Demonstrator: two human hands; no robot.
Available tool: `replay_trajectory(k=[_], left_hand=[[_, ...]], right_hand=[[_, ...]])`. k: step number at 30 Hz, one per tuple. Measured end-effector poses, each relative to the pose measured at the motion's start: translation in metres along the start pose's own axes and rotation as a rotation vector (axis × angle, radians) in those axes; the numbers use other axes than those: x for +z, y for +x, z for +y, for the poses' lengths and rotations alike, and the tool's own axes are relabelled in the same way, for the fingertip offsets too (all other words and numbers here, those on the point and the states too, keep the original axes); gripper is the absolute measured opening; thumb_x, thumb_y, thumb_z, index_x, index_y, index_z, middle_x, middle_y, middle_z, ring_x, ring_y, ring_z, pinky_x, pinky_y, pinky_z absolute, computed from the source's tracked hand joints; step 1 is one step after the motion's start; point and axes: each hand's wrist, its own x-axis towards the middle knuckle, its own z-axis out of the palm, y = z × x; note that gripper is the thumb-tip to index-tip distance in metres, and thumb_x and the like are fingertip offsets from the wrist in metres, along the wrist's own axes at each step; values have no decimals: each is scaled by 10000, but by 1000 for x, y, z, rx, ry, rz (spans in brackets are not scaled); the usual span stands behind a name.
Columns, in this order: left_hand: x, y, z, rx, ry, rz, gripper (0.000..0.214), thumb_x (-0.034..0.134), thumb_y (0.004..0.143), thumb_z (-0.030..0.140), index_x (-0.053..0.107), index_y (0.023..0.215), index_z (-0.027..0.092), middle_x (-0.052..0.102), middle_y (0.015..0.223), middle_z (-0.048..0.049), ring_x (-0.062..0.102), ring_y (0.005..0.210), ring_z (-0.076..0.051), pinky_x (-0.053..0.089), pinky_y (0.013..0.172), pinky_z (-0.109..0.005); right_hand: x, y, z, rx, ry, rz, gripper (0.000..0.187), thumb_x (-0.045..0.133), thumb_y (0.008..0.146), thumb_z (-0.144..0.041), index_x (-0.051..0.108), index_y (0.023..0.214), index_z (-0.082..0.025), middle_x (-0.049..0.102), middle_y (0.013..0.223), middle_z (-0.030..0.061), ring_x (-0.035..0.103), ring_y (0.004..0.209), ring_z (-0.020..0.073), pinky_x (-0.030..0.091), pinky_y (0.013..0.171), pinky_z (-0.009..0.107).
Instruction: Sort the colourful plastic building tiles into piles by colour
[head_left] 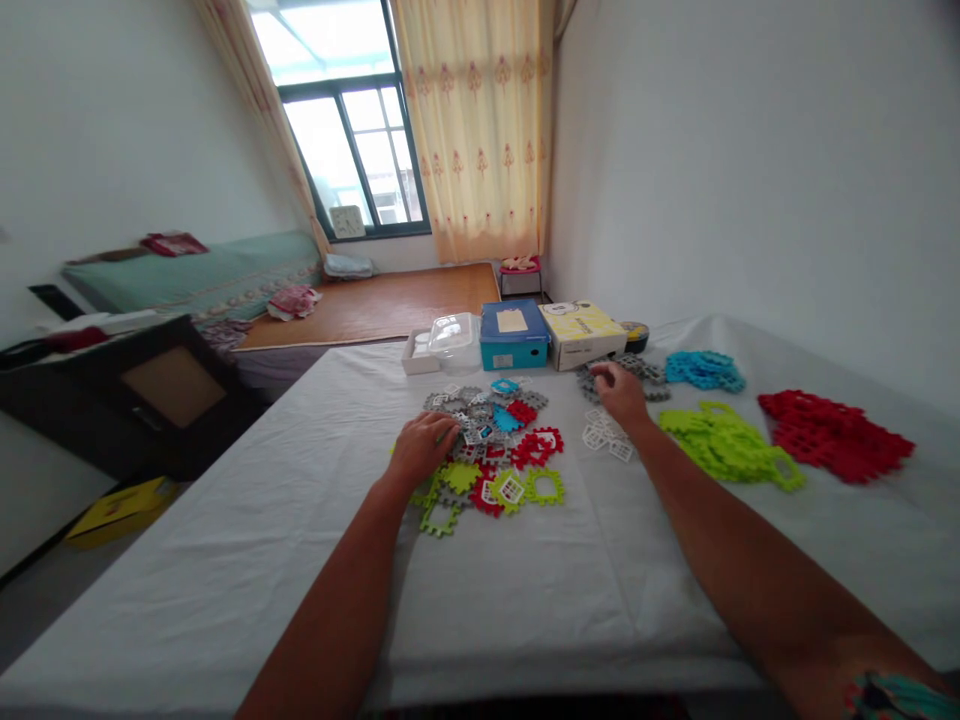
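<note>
A mixed heap of interlocking plastic building pieces [461, 477] in lime, red, blue, grey and white lies on the cloth. My left hand [424, 442] rests on the left side of this heap, palm down, fingers stretched over the pieces. Farther right, my right hand [619, 390] is at the pile of grey pieces [646, 372], its fingers bent and drawn together. Whatever is between those fingertips is too small to make out. Just below it lie white window-shaped pieces [606, 436].
Beyond the right hand are piles of blue pieces [705, 370], lime pieces [716, 445] and red pieces [832, 435]. A clear plastic container [454, 340], a blue lidded box [514, 335] and a yellow-white carton [581, 332] stand at the back of the cloth-covered table [300, 560].
</note>
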Motion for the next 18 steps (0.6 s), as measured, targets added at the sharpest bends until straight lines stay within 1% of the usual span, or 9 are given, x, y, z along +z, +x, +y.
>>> replay_trajectory(k=[2,4,6,8,10,11,15,16,18], left_hand=[[1,0,-2,-8,3,-9,250,475,933,366,690,1003,259,700,1047,-33,607,984,-198,485,902,-370],[3,-1,-3,-3,2,-23,246,481,929,364,686,1020,262,696,1057,-33,603,993,-199,483,910,-373],[4,-1,-4,5,1,-28,245,483,928,360,688,1020,264,695,1053,-33,600,1001,-196,481,919,-370],[5,-1,-4,9,3,-23,246,480,930,355,691,1012,262,697,1043,-35,600,1003,-194,478,922,-367],[4,-1,-3,16,1,-23,246,477,931,350,694,1003,258,700,1036,-35,601,994,-195,480,912,-363],[4,0,-2,20,-1,-26,246,475,932,348,695,997,256,701,1033,-35,602,989,-195,482,906,-362],[1,0,1,24,-5,-35,245,474,933,345,699,971,257,706,1017,-31,604,978,-199,484,895,-366],[1,0,1,22,-6,-33,243,476,932,347,700,966,257,707,1015,-31,604,978,-199,483,896,-367],[1,0,1,16,-10,-30,241,482,930,352,702,959,258,707,1013,-29,603,981,-201,481,898,-368]], right_hand=[[12,-19,-31,-142,78,-216,257,481,833,-236,669,1000,-184,709,922,66,635,752,176,502,749,316],[27,-42,-60,-339,111,-404,253,523,863,-267,663,1064,-202,704,1003,71,635,856,186,499,809,329],[43,-65,-82,-537,80,-503,309,571,872,-295,636,1162,-209,673,1139,92,587,1043,220,458,931,382],[55,-82,-95,-652,11,-546,374,582,885,-326,598,1240,-209,622,1252,107,510,1170,244,403,1009,429],[63,-91,-100,-688,-55,-572,378,560,905,-343,587,1257,-208,596,1292,109,484,1194,250,388,1024,440],[64,-93,-101,-696,-73,-583,357,549,913,-336,596,1241,-205,603,1279,107,489,1180,247,391,1019,435],[63,-89,-97,-713,-54,-613,226,560,910,-294,653,1088,-190,664,1114,93,535,1059,223,428,962,398],[61,-88,-96,-708,-39,-607,199,572,904,-289,659,1050,-186,663,1101,94,537,1049,221,432,954,394],[59,-86,-95,-694,-19,-585,157,604,883,-283,659,991,-182,640,1147,103,530,1068,226,428,954,396]])
